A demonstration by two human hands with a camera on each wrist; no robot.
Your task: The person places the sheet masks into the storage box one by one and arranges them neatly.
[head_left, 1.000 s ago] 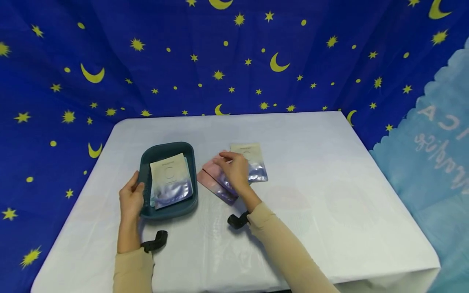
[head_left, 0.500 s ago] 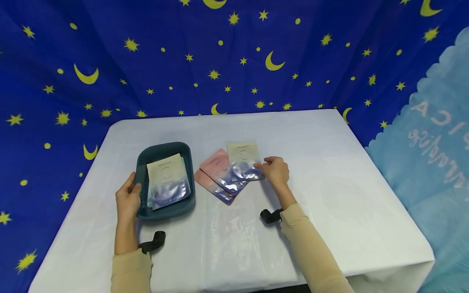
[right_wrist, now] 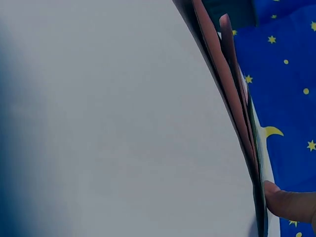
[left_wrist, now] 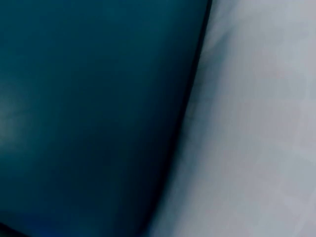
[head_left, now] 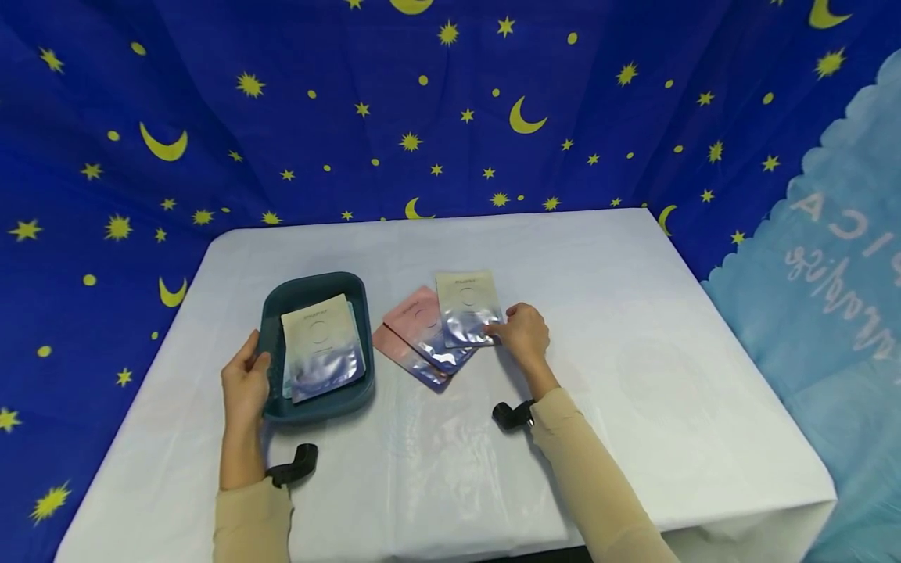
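Note:
My left hand (head_left: 244,387) holds the left rim of a dark teal plastic tray (head_left: 303,289). Inside the tray lies a cream-and-blue sheet mask packet (head_left: 317,336), with a pale blue edge showing under it. To the right, my right hand (head_left: 528,335) pinches the lower right corner of another cream-and-blue sheet mask packet (head_left: 468,293). That packet overlaps two pink-and-blue packets (head_left: 420,319) fanned out beside the tray. The right wrist view shows the thumb (right_wrist: 294,205) at the packets' edge, seen side-on. Only the tray's blurred wall (left_wrist: 89,98) and white cloth fill the left wrist view.
A white cloth (head_left: 647,375) covers the table. Behind it hangs a blue curtain (head_left: 338,125) with yellow moons and stars, and a light blue lettered cloth (head_left: 831,313) hangs at the right. Each wrist carries a black camera mount (head_left: 512,416).
My right hand has moved right from above the pink packets to the cream packet's lower right corner, then slightly inward onto it. The left hand stays on the tray.

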